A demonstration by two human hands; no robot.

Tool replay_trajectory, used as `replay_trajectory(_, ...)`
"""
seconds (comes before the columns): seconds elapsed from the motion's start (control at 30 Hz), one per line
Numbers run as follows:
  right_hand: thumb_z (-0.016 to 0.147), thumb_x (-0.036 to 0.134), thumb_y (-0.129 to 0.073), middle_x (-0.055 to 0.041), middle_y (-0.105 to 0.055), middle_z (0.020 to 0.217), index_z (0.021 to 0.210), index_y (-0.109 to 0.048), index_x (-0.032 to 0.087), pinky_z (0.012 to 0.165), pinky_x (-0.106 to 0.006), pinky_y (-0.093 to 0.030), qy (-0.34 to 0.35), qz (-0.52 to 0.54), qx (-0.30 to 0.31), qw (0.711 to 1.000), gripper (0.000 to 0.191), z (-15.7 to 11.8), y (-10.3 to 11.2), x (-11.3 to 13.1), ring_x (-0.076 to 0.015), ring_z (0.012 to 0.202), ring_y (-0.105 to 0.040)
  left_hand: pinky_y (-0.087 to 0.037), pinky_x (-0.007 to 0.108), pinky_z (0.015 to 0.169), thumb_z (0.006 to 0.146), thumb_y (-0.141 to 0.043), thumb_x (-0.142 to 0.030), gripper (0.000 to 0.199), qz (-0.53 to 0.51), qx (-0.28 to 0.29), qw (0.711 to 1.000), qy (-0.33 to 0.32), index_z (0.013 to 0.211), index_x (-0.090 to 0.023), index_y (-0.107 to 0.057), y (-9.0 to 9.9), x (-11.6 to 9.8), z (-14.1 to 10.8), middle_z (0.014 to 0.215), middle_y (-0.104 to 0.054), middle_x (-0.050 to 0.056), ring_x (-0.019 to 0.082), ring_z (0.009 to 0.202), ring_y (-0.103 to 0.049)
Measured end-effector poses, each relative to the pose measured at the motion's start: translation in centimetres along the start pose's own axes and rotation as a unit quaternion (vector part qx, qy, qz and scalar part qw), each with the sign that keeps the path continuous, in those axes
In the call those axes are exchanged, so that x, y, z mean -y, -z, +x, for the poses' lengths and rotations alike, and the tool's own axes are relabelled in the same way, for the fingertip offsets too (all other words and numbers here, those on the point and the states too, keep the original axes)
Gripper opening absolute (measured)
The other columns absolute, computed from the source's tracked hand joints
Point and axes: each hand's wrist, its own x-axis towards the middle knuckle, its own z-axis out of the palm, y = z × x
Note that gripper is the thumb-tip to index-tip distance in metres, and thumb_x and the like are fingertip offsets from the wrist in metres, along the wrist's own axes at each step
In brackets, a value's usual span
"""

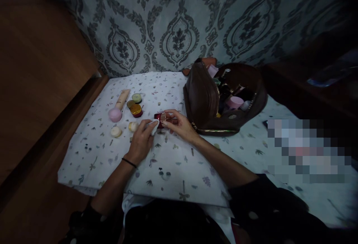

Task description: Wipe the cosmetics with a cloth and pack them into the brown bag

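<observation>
My right hand (pixel 177 122) grips a small dark red bottle (pixel 159 120) by its shiny gold-coloured end, the bottle lying sideways above the cloth. My left hand (pixel 142 139), a black band at its wrist, pinches a small white wipe (pixel 153 127) and presses it to the bottle's red end. Just left of that hand sit a cream-coloured jar with a gold band (pixel 133 126) and a similar low jar (pixel 116 132). Farther back are an amber-lidded jar (pixel 136 110), a green-lidded jar (pixel 137 98), a pink round container (pixel 115 115) and a beige tube (pixel 122 98).
An unzipped brown bag (pixel 203 94) full of cosmetics, a pink jar (pixel 235 102) among them, stands right of my hands. Beneath everything lies a patterned white cloth (pixel 173 173). Wooden furniture (pixel 41 68) borders the left; a patterned wall (pixel 179 38) rises behind. A pixelated patch covers the right side.
</observation>
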Motion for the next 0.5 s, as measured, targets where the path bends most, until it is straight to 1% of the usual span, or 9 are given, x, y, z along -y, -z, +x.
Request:
replay_trajectory(0.1, 0.077, 0.050, -0.069, 0.0010, -0.062, 0.081, 0.114, -0.059, 0.022, 0.043, -0.021, -0.043, -0.013, -0.019, -0.013, 1.000, 0.048, -0.10, -0.13, -0.06, -0.0104, 0.053, -0.056, -0.051, 0.033, 0.093, 0.076, -0.045, 0.004, 0.061, 0.013, -0.005, 1.000, -0.001, 0.131, -0.021, -0.055, -0.14, 0.09, -0.16, 0.120, -0.054, 0.009, 0.019, 0.109, -0.056)
replay_trajectory(0.17, 0.079, 0.053, -0.067, 0.0029, -0.060, 0.072, 0.111, -0.060, 0.022, 0.042, -0.021, -0.041, -0.026, -0.040, -0.015, 0.999, 0.046, -0.21, -0.16, -0.03, -0.0106, 0.049, -0.054, -0.052, 0.034, 0.093, 0.076, -0.044, 0.004, 0.060, 0.025, -0.012, 1.000, -0.005, 0.131, -0.021, -0.054, -0.22, 0.10, -0.26, 0.120, -0.054, 0.010, 0.020, 0.110, -0.056)
replay_trajectory(0.3, 0.081, 0.057, -0.063, 0.0055, -0.058, 0.063, 0.106, -0.058, 0.022, 0.043, -0.022, -0.040, -0.038, -0.071, -0.021, 0.997, 0.043, -0.34, -0.14, 0.24, -0.0120, 0.047, -0.056, -0.051, 0.035, 0.095, 0.076, -0.043, 0.005, 0.062, 0.047, -0.013, 0.999, -0.016, 0.131, -0.021, -0.053, -0.43, -0.05, -0.45, 0.121, -0.054, 0.010, 0.020, 0.112, -0.055)
replay_trajectory(0.4, 0.082, 0.060, -0.060, 0.0072, -0.055, 0.056, 0.102, -0.055, 0.023, 0.041, -0.022, -0.039, -0.056, -0.060, -0.029, 0.996, 0.042, -0.32, -0.13, 0.55, -0.0130, 0.043, -0.055, -0.052, 0.035, 0.094, 0.076, -0.043, 0.005, 0.062, 0.068, -0.003, 0.997, -0.026, 0.131, -0.023, -0.053, -0.62, -0.32, -0.59, 0.121, -0.055, 0.010, 0.020, 0.111, -0.056)
replay_trajectory(0.5, 0.081, 0.060, -0.060, 0.0073, -0.055, 0.054, 0.099, -0.053, 0.023, 0.039, -0.022, -0.039, -0.066, -0.044, -0.031, 0.996, 0.042, -0.27, -0.12, 0.91, -0.0137, 0.042, -0.055, -0.053, 0.035, 0.093, 0.075, -0.043, 0.007, 0.061, 0.076, 0.002, 0.997, -0.032, 0.128, -0.022, -0.055, -0.63, -0.56, -0.62, 0.120, -0.055, 0.010, 0.021, 0.110, -0.057)
